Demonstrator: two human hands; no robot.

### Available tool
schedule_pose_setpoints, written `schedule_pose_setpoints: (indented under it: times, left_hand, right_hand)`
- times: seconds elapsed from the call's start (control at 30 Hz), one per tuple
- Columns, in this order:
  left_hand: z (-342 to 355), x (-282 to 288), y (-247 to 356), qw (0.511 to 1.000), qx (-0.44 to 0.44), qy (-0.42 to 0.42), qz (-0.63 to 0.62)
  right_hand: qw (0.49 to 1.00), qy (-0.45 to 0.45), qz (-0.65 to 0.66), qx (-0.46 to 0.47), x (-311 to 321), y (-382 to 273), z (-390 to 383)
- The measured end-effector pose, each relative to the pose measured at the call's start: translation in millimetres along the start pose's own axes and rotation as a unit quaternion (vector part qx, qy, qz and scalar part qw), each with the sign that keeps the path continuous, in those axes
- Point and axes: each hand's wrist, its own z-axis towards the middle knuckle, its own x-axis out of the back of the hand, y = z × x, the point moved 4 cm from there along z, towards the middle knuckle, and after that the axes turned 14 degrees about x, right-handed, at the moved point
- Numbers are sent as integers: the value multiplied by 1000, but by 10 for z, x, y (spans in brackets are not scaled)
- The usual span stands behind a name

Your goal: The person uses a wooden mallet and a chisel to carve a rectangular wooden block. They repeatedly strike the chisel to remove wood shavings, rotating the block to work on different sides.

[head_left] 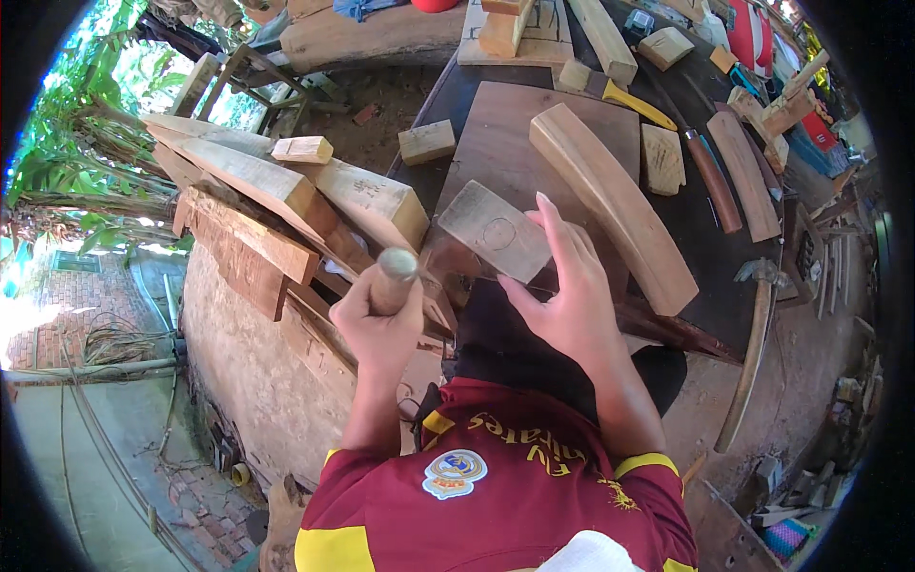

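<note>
One hand (pixel 375 322) holds a handle (pixel 394 278); another (pixel 574 307), a block (pixel 494 229).

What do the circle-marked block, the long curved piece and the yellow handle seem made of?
Block: probably wood, matte, from its dull brown faces.
Curved piece: likely wood, smooth, from its streaked brown surface.
Yellow handle: perhaps plastic, given its even, bright colour.

Round-ended handle (pixel 393 275): lower portion apparently concealed by the left hand (pixel 379 324). Red object (pixel 436 4): truncated by upper edge.
</note>
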Motion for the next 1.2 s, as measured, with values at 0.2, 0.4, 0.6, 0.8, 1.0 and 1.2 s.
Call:
schedule_pose_setpoints:
  times: [0.2,0.4,0.6,0.8,1.0,1.2]
  left_hand:
    - [27,93,-40,998,20,46,-31]
    - [-30,-26,146,996,-59,-64,-25]
    - [-313,-344,760,913,-289,-279,-66]
    - [-477,-763,1271,867,-420,-240,-118]
    - [-286,-1035,1382,910,-359,-173,-117]
    - [-89,-1140,1407,950,-274,-115,-95]
  right_hand:
    - [999,-34,25,17,-34,-13,93]
    - [996,-71,49,14,-110,52,190]
    - [993,-80,78,35,-114,76,188]
    - [952,59,301,-12,-168,16,132]
    - [900,72,419,-95,-268,135,257]
    - [890,55,437,-120,-234,157,229]
